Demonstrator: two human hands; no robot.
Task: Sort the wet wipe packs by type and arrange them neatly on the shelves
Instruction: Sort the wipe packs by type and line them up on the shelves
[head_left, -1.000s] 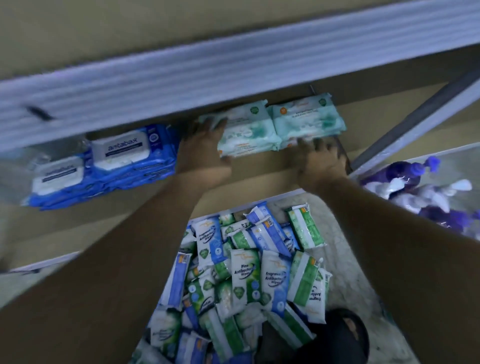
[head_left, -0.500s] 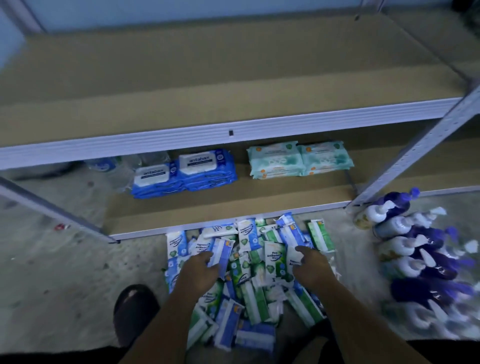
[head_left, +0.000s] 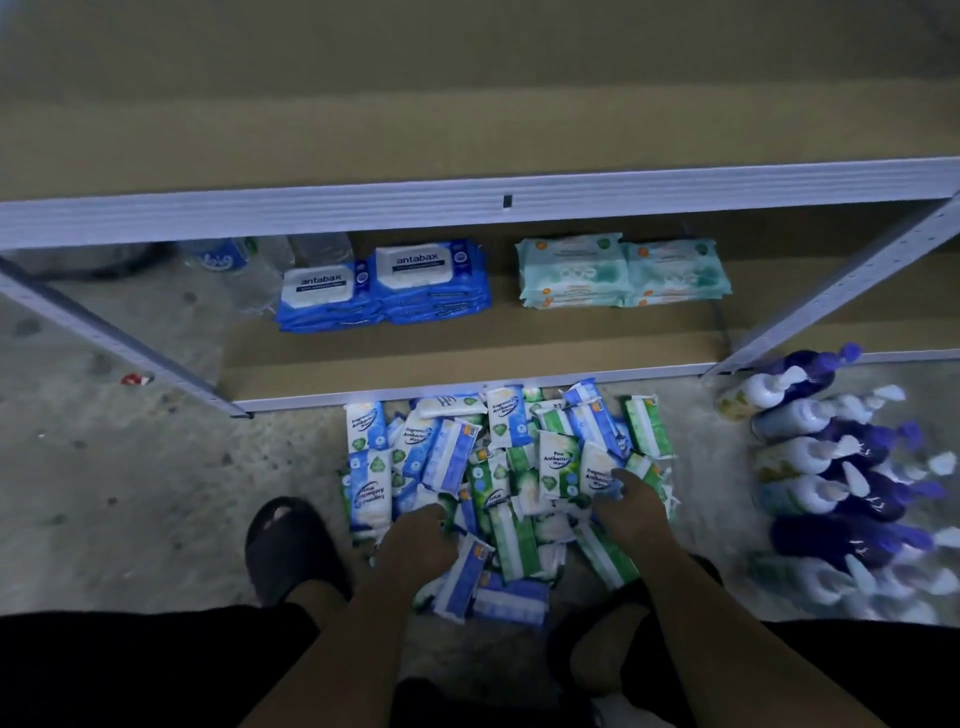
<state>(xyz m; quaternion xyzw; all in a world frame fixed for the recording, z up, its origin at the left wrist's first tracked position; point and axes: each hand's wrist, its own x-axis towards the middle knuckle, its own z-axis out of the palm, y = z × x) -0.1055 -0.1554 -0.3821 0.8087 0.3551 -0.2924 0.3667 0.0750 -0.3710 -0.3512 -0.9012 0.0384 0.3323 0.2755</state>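
A heap of small wipe packs (head_left: 511, 467), some blue and white, others green and white, lies on the floor in front of the lower shelf (head_left: 467, 356). On that shelf two stacks of blue antabax packs (head_left: 387, 286) sit to the left of two stacks of pale teal packs (head_left: 623, 270). My left hand (head_left: 415, 545) is down in the near part of the heap with its fingers curled among blue packs; whether it holds one is hidden. At the heap's right side, the fingertips of my right hand (head_left: 631, 512) lie on a white and blue pack (head_left: 597, 470).
The upper shelf (head_left: 467, 130) is bare board with a white metal front rail. Slanted metal uprights (head_left: 831, 291) frame the bay. Purple and white pump bottles (head_left: 831, 467) lie in a row at right. Clear water bottles (head_left: 234, 257) stand at left. My sandalled foot (head_left: 291, 540) is beside the heap.
Both hands have left the teal packs on the shelf and come down onto the floor heap. My view pulled back and now tilts further down.
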